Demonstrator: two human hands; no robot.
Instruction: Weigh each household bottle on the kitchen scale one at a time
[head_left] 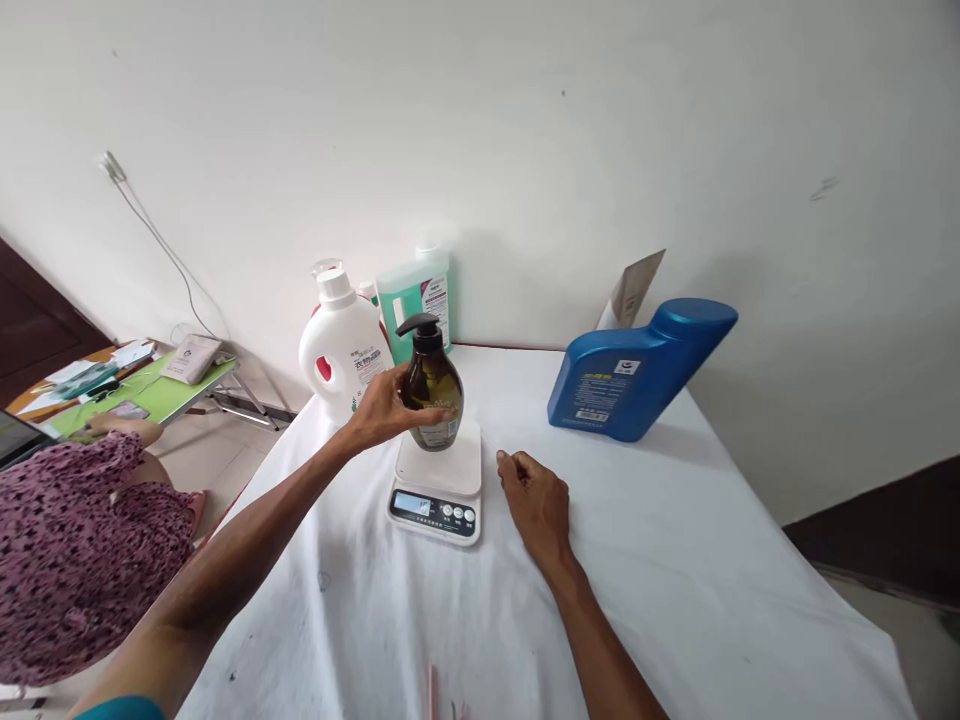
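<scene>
Brown pump bottle (433, 392), white scale (439, 482), blue jug (634, 371).

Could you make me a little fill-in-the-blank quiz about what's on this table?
1. The left hand grips a brown ____ bottle.
2. That bottle stands on a white kitchen ____.
3. The right hand rests on the white ____.
4. The jug leaning at the right is ____.

Missing words: pump; scale; tablecloth; blue

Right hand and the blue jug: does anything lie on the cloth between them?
No. In the head view, only bare white tablecloth lies between the right hand and the blue jug.
</scene>
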